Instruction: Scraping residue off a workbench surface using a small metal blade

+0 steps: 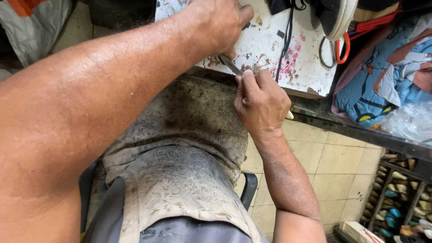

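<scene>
Left hand (pixel 220 24), upper centre, fingers curled round blade (pixel 230 65); right hand (pixel 260 102) fingertips pinch its tip by bench (pixel 270 49).

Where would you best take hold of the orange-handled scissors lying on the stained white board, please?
Probably by the orange-handled scissors' two finger loops, one orange and one grey, coming from the near side. The loops lie open and bare on the white board, while the blades run up under the shoe sole, so that end is blocked.

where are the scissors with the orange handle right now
In the head view, the scissors lie toward the upper right on the stained white worktop, beside a black cord and under a shoe sole, right of both hands.
</scene>
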